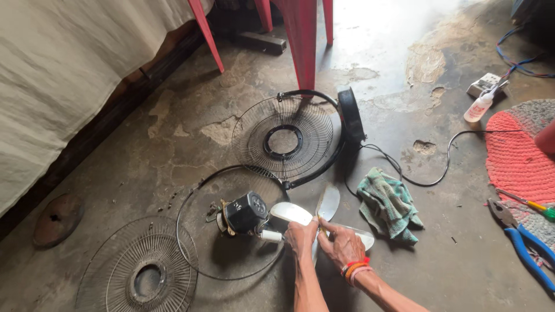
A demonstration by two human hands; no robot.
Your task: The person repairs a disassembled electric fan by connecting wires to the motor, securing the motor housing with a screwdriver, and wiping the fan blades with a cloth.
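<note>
Both my hands meet over a white fan blade (329,202) lying on the concrete floor. My left hand (300,238) grips the blade at its hub, beside the white shaft end of a black fan motor (245,212). My right hand (342,245), with orange and red bangles on the wrist, is closed on the blade hub from the right; what is pinched between its fingers is hidden. The motor lies inside a thin wire ring (191,196).
A round wire fan guard (283,138) with a black stand base (351,114) lies further away, another guard (139,271) at lower left. A green rag (388,203), blue-handled pliers (523,240), a screwdriver (532,203), a small white bottle (478,107), a red mat (517,156), red chair legs (300,40).
</note>
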